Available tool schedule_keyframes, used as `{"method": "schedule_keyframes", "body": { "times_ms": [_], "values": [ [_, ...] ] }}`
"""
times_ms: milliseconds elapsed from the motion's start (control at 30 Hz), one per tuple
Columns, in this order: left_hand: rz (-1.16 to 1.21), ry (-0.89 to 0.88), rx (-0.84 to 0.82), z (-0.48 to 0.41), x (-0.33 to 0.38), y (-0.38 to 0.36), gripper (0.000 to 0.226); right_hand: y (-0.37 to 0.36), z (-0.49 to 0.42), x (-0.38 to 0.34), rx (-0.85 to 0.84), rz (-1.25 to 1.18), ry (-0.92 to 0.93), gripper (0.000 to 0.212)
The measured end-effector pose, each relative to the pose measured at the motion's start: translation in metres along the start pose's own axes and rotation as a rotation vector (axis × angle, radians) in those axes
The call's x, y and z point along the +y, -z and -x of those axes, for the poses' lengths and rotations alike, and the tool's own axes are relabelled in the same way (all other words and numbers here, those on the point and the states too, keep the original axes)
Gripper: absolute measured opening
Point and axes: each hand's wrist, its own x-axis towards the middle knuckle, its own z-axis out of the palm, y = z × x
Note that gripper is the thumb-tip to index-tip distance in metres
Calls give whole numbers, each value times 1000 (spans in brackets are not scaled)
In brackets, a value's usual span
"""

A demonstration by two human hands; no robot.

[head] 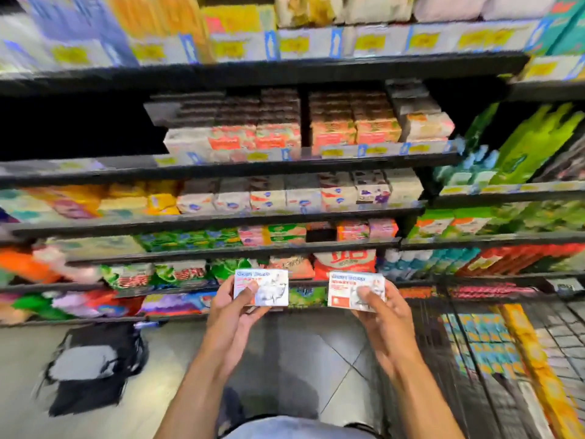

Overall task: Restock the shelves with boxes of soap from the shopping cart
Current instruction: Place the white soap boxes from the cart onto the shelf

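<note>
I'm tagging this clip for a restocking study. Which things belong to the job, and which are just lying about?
Job: left soap box, held by the left hand; right soap box, held by the right hand; shopping cart; shelves.
Lying about: black-and-grey bag on the floor.

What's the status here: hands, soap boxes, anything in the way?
Left hand grips left soap box; right hand grips right soap box. Neither shelved yet. Shopping cart at right, path to shelves open.

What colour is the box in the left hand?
Soap box: white, blue and red print; head view.
</note>
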Motion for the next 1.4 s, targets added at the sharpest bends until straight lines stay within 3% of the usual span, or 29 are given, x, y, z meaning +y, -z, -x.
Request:
{"method": "schedule_keyframes", "body": {
  "times_ms": [67, 167, 267, 467, 600, 733, 867, 1033, 1167, 1300, 1400],
  "values": [
    [20, -46, 26, -9, 26, 37, 31, -48, -6, 14, -34, -4, -9, 50],
    [28, -91, 42, -28, 74, 97, 44, -125, -12, 42, -71, 3, 7, 30],
    [23, -145, 51, -49, 123, 148, 58, -194, -16, 64, -93, -54, 23, 27],
    [-164, -261, -87, -80, 215, 196, 48, -280, -20, 86, -69, -13, 105, 30],
    [-285, -310, -117, -110, 262, 198, 43, -306, -30, 90, -78, 7, 144, 47],
    [-331, -362, -175, -136, 302, 182, 47, -321, -47, 86, -113, 38, 161, 40],
    [-362, -417, -189, -178, 336, 166, 39, -332, -70, 83, -151, 93, 190, 65],
    [-454, -495, -164, -229, 363, 146, 34, -339, -90, 90, -163, 92, 211, 51],
    [-578, -511, -130, -260, 369, 133, 32, -339, -100, 101, -183, 101, 244, 74],
    [-644, -489, -144, -288, 370, 125, 35, -340, -105, 109, -186, 90, 270, 49],
    [-727, -447, -157, -303, 374, 122, 37, -343, -104, 113, -171, 104, 295, 42]
  ]
}}
